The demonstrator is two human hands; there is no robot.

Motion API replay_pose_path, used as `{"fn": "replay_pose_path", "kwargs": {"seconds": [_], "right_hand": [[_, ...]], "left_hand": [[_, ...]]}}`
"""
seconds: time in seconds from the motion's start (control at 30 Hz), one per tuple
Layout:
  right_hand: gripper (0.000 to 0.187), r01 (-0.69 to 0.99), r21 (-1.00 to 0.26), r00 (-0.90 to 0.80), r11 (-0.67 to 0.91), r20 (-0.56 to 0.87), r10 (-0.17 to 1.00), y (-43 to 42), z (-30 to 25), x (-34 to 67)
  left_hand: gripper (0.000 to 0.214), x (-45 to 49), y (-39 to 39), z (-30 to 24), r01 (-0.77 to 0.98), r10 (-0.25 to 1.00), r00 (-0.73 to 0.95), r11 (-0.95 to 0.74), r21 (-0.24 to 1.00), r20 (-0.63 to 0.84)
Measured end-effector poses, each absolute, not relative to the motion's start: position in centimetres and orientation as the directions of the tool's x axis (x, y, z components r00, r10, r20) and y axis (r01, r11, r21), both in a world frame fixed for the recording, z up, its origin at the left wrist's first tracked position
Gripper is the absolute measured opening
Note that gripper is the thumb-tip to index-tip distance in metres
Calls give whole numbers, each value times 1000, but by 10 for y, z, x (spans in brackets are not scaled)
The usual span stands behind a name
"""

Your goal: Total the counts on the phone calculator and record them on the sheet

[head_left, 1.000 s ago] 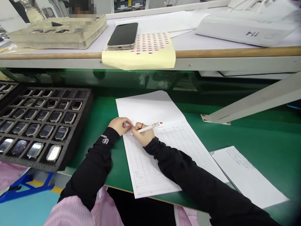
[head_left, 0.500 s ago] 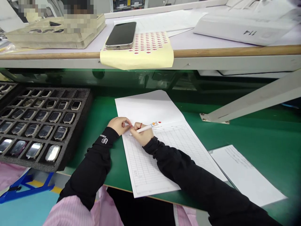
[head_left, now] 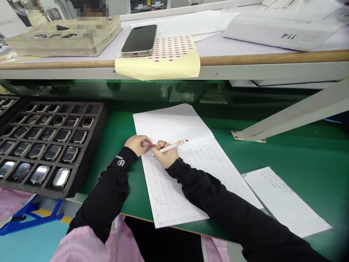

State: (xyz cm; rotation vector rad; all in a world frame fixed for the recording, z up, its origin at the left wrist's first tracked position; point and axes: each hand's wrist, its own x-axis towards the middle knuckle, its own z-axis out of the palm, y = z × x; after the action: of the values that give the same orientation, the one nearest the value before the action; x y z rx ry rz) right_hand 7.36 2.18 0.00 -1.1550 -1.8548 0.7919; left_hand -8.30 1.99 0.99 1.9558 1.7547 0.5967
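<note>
Form [head_left: 201, 156] — smooth, matt paper

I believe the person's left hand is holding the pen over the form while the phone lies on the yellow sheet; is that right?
Not quite: the head view shows the right hand holding the pen over the form. The phone does lie on the yellow sheet.

Head view, forward-down over green bench [head_left: 308, 154]

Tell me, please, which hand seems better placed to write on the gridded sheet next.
Probably the right hand: it holds the white pen over the gridded sheet. The left hand lies across the sheet's left edge, with no pen visible in it.
</note>
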Motion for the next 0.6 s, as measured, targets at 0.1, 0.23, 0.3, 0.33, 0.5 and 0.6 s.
{"fn": "replay_pose_path", "kwargs": {"seconds": [0.1, 0.23, 0.3, 0.33, 0.5, 0.6], "right_hand": [[31, 425, -814, -266, 396, 305, 914, 22, 0, 74], [31, 424, -811, -271, 402, 310, 911, 22, -1, 74], [31, 418, -816, -272, 399, 307, 912, 21, 0, 74], [32, 415, -819, -271, 395, 304, 914, 21, 0, 74], [31, 387, -837, -262, 387, 302, 917, 21, -1, 73], [33, 326, -886, -192, 331, 281, 940, 23, -2, 75]], "left_hand": [[12, -83, 20, 10, 803, 995, 102, -96, 589, 24], [11, -83, 20, 9, 803, 994, 102, -97, 588, 25], [11, -83, 20, 9, 804, 995, 101, -98, 586, 28], [11, -83, 20, 9, 805, 994, 101, -98, 585, 28], [12, -83, 20, 9, 810, 994, 108, -105, 577, 29], [12, -83, 20, 9, 816, 994, 109, -108, 568, 32]]}}
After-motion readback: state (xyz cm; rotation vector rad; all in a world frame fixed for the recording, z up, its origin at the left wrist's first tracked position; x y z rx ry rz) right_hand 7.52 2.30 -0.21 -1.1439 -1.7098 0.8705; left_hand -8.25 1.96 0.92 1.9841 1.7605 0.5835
